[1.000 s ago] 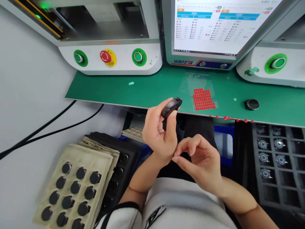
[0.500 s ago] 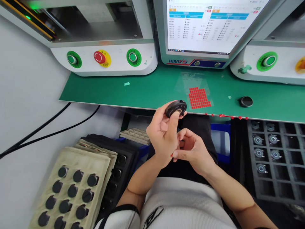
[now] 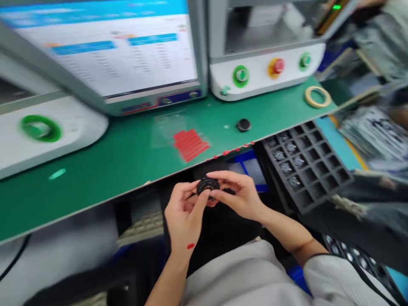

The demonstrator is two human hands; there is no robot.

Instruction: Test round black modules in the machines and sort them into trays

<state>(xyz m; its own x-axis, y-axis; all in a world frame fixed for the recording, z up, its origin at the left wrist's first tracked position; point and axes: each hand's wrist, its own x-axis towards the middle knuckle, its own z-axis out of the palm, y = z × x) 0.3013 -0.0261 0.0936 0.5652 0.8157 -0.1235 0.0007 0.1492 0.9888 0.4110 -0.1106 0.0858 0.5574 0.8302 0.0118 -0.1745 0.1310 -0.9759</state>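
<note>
My left hand (image 3: 186,208) grips a round black device (image 3: 208,183) by its left side, with the thumb on its face. From the right, my right hand (image 3: 240,195) pinches the same device, its thumb and fingers close to the left thumb. A small red sticker (image 3: 190,246) lies on my left wrist. Beyond the hands, a sheet of red stickers (image 3: 191,145) rests on the green bench (image 3: 127,153). Another round black device (image 3: 244,125) sits on the bench to the right.
A black compartment tray (image 3: 310,170) at right holds several round parts. Red stickers (image 3: 226,152) line the bench edge. A monitor (image 3: 127,51) and a button panel (image 3: 258,76) stand behind. A tape roll (image 3: 318,97) lies at far right, near a person's sleeve (image 3: 385,38).
The view has swung to the right. My right hand has moved from the left wrist up to the device, and both hands hold it now. The red sticker stays on the wrist.
</note>
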